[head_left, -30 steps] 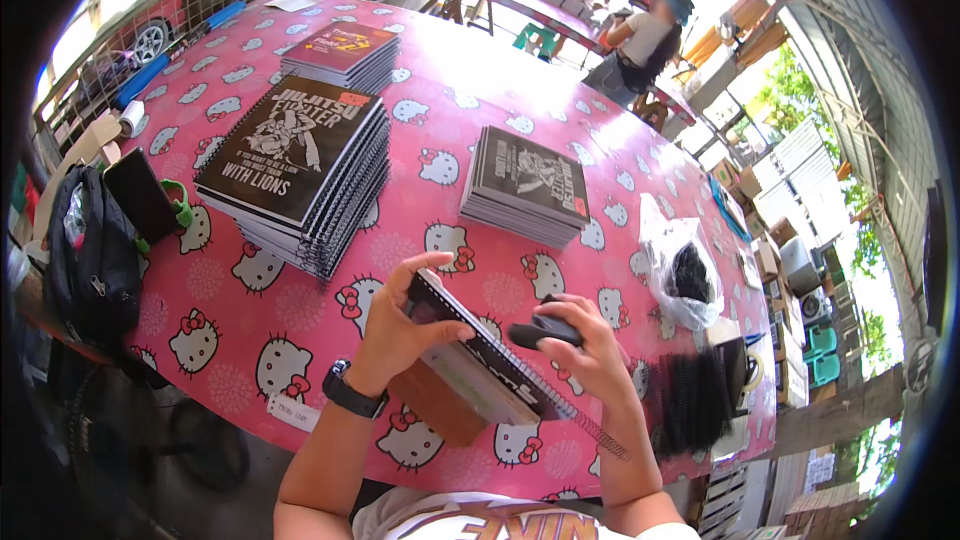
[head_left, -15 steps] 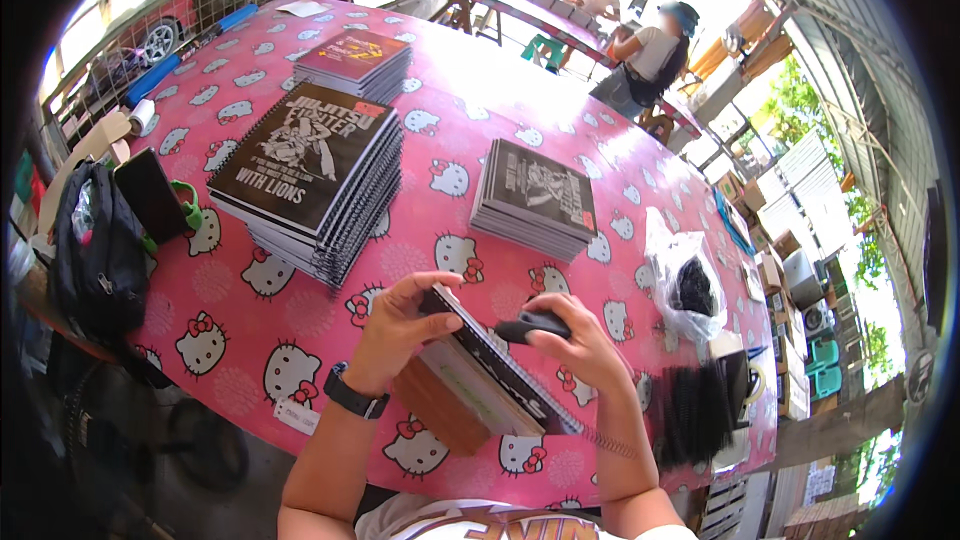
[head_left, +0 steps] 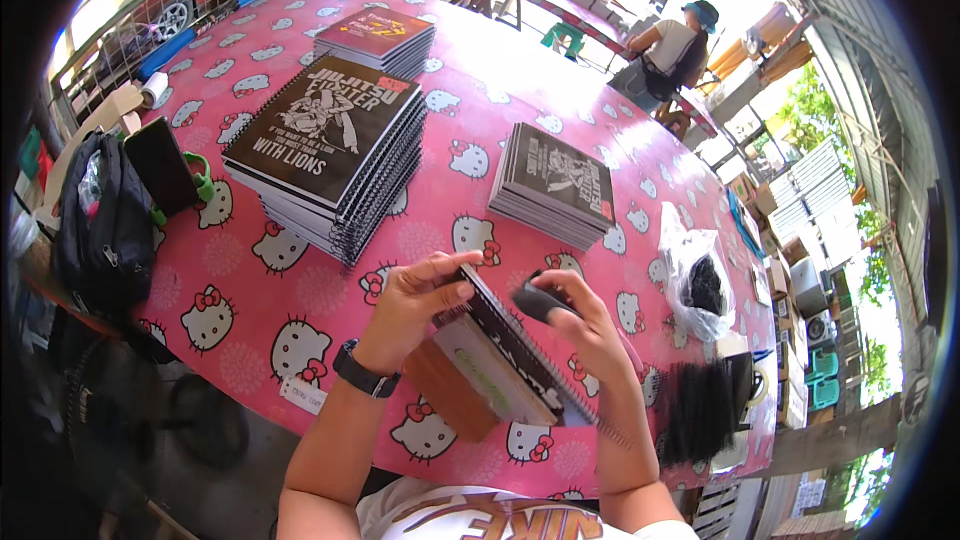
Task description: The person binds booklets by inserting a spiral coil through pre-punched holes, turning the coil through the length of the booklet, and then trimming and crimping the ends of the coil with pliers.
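My left hand (head_left: 415, 302) grips the upper end of a spiral-bound notebook (head_left: 512, 358), thumb on one side and fingers on the other. The notebook stands tilted, its coil edge turned up and toward the right, against a brown wooden block (head_left: 452, 390). A loose tail of black coil (head_left: 612, 432) sticks out at its near end by my right forearm. My right hand (head_left: 592, 332) is closed around a small black rounded hand tool (head_left: 540, 302), held just right of the notebook's coil edge; its working end is blurred.
Stacks of dark-covered notebooks (head_left: 320, 130) (head_left: 555, 180) and orange-covered books (head_left: 375, 32) stand on the pink patterned table (head_left: 430, 240). Black coils (head_left: 690, 410) and a plastic bag (head_left: 695, 270) lie right. A black bag (head_left: 105, 230) and a phone (head_left: 163, 165) are left. Two people work beyond.
The view has shifted a little, so the table's things appear farther right and higher. My right hand has tilted the black tool upward beside the coil edge. My left hand keeps its grip.
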Demonstrator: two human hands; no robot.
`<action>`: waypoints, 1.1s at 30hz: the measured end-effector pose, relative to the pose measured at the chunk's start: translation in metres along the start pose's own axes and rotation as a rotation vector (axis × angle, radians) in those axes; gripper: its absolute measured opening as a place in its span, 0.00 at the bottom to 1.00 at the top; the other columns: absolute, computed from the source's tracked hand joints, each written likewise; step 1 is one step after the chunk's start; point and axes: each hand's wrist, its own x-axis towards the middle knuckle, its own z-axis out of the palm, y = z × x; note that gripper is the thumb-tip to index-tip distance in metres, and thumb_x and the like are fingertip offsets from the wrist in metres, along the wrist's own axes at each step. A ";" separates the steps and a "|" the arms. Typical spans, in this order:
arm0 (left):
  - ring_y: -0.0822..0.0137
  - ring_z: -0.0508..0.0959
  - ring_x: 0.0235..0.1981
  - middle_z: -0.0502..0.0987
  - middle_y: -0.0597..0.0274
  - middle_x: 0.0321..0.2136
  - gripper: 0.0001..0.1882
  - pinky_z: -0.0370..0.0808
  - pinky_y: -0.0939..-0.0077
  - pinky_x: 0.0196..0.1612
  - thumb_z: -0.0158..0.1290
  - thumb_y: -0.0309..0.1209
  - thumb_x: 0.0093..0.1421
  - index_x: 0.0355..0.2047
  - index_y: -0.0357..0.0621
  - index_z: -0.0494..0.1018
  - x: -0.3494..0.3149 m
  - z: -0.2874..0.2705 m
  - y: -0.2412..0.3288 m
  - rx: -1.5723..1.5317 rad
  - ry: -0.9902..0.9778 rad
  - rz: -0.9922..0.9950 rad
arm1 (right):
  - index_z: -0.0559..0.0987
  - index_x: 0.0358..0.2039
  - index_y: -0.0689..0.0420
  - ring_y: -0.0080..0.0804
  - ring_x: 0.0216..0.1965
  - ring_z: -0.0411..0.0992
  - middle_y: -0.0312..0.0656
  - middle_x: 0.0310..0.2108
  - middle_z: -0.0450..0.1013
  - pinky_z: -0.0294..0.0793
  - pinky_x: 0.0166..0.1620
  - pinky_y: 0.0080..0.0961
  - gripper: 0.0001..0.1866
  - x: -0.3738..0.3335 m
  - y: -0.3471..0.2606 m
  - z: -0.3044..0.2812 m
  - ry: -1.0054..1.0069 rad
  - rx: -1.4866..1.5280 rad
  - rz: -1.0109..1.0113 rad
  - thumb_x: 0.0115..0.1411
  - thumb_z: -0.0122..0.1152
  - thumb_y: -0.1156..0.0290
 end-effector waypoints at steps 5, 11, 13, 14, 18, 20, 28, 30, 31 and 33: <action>0.81 0.71 0.35 0.69 0.74 0.34 0.20 0.71 0.87 0.40 0.54 0.19 0.55 0.49 0.38 0.71 0.001 -0.004 -0.004 -0.002 -0.079 0.027 | 0.71 0.43 0.61 0.34 0.45 0.66 0.44 0.41 0.68 0.62 0.50 0.29 0.30 0.007 0.005 0.004 -0.114 -0.021 -0.238 0.54 0.53 0.45; 0.81 0.71 0.36 0.69 0.73 0.34 0.18 0.70 0.87 0.42 0.54 0.19 0.55 0.48 0.38 0.73 0.001 -0.005 -0.005 -0.009 -0.092 0.051 | 0.72 0.41 0.59 0.37 0.44 0.65 0.44 0.38 0.68 0.63 0.48 0.30 0.29 0.016 -0.004 0.010 -0.085 -0.059 -0.276 0.54 0.53 0.43; 0.80 0.71 0.36 0.69 0.73 0.34 0.18 0.70 0.86 0.41 0.54 0.19 0.55 0.47 0.38 0.73 0.000 -0.003 -0.002 0.018 -0.046 0.035 | 0.71 0.43 0.60 0.35 0.45 0.65 0.44 0.38 0.67 0.63 0.48 0.29 0.30 0.027 -0.002 0.005 -0.001 -0.160 -0.147 0.54 0.53 0.43; 0.80 0.71 0.36 0.69 0.73 0.34 0.17 0.70 0.86 0.41 0.54 0.19 0.55 0.47 0.38 0.73 -0.001 -0.003 -0.001 0.035 0.008 0.012 | 0.72 0.43 0.60 0.35 0.44 0.65 0.44 0.38 0.67 0.63 0.48 0.29 0.29 0.021 -0.003 0.007 -0.061 0.162 -0.196 0.55 0.53 0.44; 0.79 0.71 0.36 0.69 0.72 0.34 0.17 0.70 0.85 0.41 0.54 0.20 0.55 0.46 0.37 0.74 -0.003 0.000 -0.002 0.141 -0.068 0.106 | 0.71 0.44 0.59 0.33 0.43 0.65 0.43 0.39 0.66 0.63 0.47 0.28 0.29 0.026 0.023 0.022 -0.081 0.137 -0.171 0.56 0.54 0.45; 0.80 0.71 0.35 0.69 0.72 0.34 0.16 0.69 0.87 0.40 0.54 0.20 0.55 0.46 0.37 0.74 -0.002 0.009 -0.001 0.182 -0.046 0.122 | 0.71 0.45 0.58 0.34 0.46 0.65 0.44 0.42 0.67 0.64 0.50 0.32 0.30 0.028 0.045 0.010 0.079 -0.265 -0.071 0.54 0.56 0.44; 0.78 0.73 0.34 0.75 0.66 0.32 0.13 0.69 0.87 0.36 0.57 0.18 0.51 0.39 0.40 0.78 -0.008 0.054 0.011 0.572 -0.157 0.326 | 0.74 0.41 0.58 0.28 0.35 0.74 0.41 0.36 0.73 0.73 0.34 0.22 0.19 -0.019 -0.023 -0.004 0.159 0.113 -0.336 0.48 0.68 0.70; 0.77 0.74 0.34 0.76 0.64 0.32 0.13 0.70 0.86 0.36 0.58 0.18 0.50 0.37 0.39 0.78 -0.011 0.081 0.014 0.604 -0.195 0.370 | 0.74 0.40 0.59 0.28 0.34 0.74 0.40 0.34 0.73 0.73 0.33 0.22 0.17 -0.038 -0.037 -0.009 0.254 0.049 -0.352 0.49 0.67 0.70; 0.76 0.75 0.33 0.77 0.63 0.32 0.12 0.71 0.85 0.36 0.59 0.18 0.49 0.36 0.39 0.78 -0.012 0.091 0.013 0.610 -0.199 0.427 | 0.75 0.38 0.59 0.28 0.33 0.74 0.39 0.32 0.73 0.73 0.33 0.22 0.16 -0.046 -0.043 -0.012 0.313 -0.036 -0.362 0.50 0.66 0.70; 0.74 0.77 0.32 0.78 0.62 0.32 0.11 0.73 0.83 0.34 0.60 0.18 0.48 0.34 0.39 0.79 -0.013 0.101 0.013 0.605 -0.195 0.451 | 0.75 0.36 0.60 0.28 0.30 0.74 0.40 0.29 0.73 0.72 0.33 0.20 0.12 -0.056 -0.046 -0.013 0.377 -0.066 -0.424 0.51 0.65 0.73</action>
